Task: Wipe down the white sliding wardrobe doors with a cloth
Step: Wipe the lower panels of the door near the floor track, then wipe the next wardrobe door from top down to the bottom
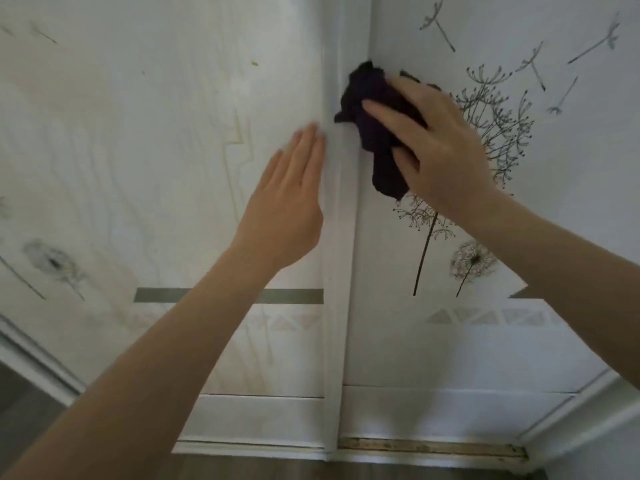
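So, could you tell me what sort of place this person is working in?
Probably a room at home, perhaps a bedroom: white sliding wardrobe doors printed with dandelions, running in a floor track above dark wood-look flooring; the right hand holds a cloth.

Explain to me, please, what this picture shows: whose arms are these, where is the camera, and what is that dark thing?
There is no machine: a person wears one wide-angle camera on the head, so you see their two arms from above. They face a white sliding wardrobe. The left hand lies flat, fingers straight, on the left door beside the middle frame. The right hand holds a dark cloth against the right door, over its dandelion print. The floor track shows below.
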